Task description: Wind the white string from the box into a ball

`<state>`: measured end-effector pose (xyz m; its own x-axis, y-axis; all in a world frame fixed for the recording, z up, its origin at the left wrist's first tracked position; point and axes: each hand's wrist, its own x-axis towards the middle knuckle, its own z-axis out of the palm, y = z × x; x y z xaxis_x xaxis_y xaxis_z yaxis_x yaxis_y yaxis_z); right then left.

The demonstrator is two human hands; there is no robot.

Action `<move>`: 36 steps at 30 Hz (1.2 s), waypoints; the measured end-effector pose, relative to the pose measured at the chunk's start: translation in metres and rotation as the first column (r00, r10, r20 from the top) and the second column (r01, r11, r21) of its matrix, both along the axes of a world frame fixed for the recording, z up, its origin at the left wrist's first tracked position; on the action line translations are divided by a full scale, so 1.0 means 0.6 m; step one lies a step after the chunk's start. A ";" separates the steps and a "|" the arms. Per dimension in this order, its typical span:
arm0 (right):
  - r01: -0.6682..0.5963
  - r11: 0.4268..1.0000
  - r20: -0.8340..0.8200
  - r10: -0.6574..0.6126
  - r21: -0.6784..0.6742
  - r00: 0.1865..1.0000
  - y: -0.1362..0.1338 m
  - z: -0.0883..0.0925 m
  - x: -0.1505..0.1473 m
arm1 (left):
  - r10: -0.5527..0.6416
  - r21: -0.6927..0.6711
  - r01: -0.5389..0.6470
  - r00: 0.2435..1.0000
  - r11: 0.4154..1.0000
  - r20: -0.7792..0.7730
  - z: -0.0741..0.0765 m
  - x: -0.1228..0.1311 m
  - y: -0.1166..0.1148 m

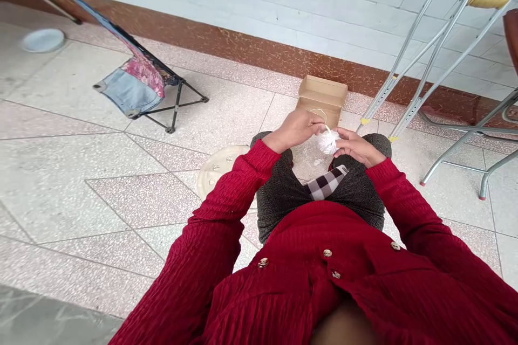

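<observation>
I sit with both red-sleeved arms stretched over my knees. My left hand (297,128) is closed in a pinch above a small white ball of yarn or thread (327,142), and a thin pale loop of strand rises from it. My right hand (356,146) curls round the ball's right side and holds it. A clear plastic bag (309,156) lies between my knees under the ball. A black-and-white checked cloth (326,183) rests in my lap.
An open cardboard box (322,98) stands on the tiled floor just beyond my hands, by the wall. A folding camp chair (140,78) is at the left, a round white plastic lid (216,170) beside my left knee, crutches (429,48) and metal chair legs (481,135) at the right.
</observation>
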<state>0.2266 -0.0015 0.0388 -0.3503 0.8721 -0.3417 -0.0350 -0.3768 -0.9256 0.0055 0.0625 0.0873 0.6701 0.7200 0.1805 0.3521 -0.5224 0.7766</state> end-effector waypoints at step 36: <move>0.273 0.904 0.018 -0.295 0.328 0.955 0.037 0.105 0.020 | -0.079 -0.280 0.116 0.987 0.953 0.140 -0.074 0.035 -0.040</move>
